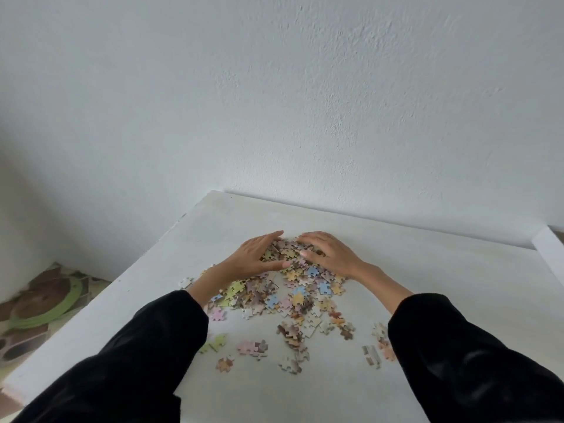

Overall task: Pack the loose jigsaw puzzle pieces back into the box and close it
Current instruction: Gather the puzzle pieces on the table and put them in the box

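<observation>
Nearest, at the bottom corners: a black left sleeve [128,361] and a black right sleeve [473,361], reaching forward over a white table [427,270]. Between and just beyond the sleeves, scattered on the tabletop: loose puzzle pieces [293,337] in pastel yellow, blue, pink, green and brown, some single, some in small joined clusters, a few just beside the right sleeve.

Farther in, thickening into a heap [290,254] around the middle of the table. On that heap, both hands, palms down. Left hand [253,257] against the heap's left side, fingers lightly curved, thumb pointing right across the pieces; not clenched on anything, only resting on and cupping the pile. Right hand [331,254] on the heap's right side, likewise relaxed and unclenched, fingers laid over the pieces, thumb pointing toward the left hand. Fingertips of the two close together at the heap's far side, thumbs apart at the near side.

Beyond the hands, tabletop running to its far edge, then a rough white wall [305,102]. Down at the left, past the table's edge: patterned floor [39,300] with a green hoop [70,297] lying on it, blurred.
</observation>
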{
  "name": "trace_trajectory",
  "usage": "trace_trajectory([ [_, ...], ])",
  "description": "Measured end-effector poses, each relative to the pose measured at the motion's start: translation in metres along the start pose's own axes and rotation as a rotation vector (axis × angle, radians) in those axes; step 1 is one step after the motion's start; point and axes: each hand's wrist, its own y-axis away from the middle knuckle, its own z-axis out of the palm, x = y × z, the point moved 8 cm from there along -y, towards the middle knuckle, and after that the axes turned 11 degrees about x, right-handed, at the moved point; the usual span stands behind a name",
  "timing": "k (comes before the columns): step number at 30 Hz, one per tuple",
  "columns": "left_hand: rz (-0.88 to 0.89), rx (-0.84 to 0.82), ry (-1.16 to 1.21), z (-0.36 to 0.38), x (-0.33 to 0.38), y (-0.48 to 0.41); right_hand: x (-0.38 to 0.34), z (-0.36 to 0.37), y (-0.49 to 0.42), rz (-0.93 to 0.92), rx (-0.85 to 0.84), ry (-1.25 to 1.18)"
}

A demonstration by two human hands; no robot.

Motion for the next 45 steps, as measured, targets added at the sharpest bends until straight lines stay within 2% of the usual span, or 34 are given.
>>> trace_trajectory([
  [3, 0.031, -0.022, 0.064, -0.007, 0.006, 0.015, 0.001, -0.006, 0.015, -0.021, -0.030, -0.063],
  [6, 0.089, -0.045, 0.021, -0.005, 0.010, 0.027, -0.001, -0.008, 0.035, -0.061, -0.117, -0.059],
  [9, 0.116, -0.041, -0.064, 0.008, 0.007, 0.032, 0.000, 0.005, 0.048, -0.093, -0.209, 0.074],
  [11, 0.121, -0.027, -0.117, 0.014, 0.009, 0.031, 0.003, 0.013, 0.050, -0.099, -0.212, 0.154],
  [18, 0.078, 0.034, -0.129, 0.017, 0.012, 0.020, 0.002, 0.008, 0.046, -0.088, 0.016, 0.207],
  [22, 0.092, 0.128, -0.138, 0.010, 0.012, 0.014, -0.003, -0.002, 0.046, -0.087, 0.147, 0.233],
  [29, 0.220, 0.267, -0.046, 0.000, 0.023, 0.014, -0.004, -0.012, 0.045, -0.095, 0.270, 0.025],
  [34, 0.249, 0.268, -0.011, 0.000, 0.029, 0.017, -0.013, -0.017, 0.045, -0.150, 0.345, -0.039],
  [42, 0.308, 0.432, 0.137, -0.018, 0.046, 0.018, -0.007, -0.032, 0.047, 0.011, 0.396, -0.315],
  [45, 0.342, 0.472, 0.192, -0.026, 0.056, 0.019, -0.009, -0.045, 0.047, -0.026, 0.435, -0.399],
])
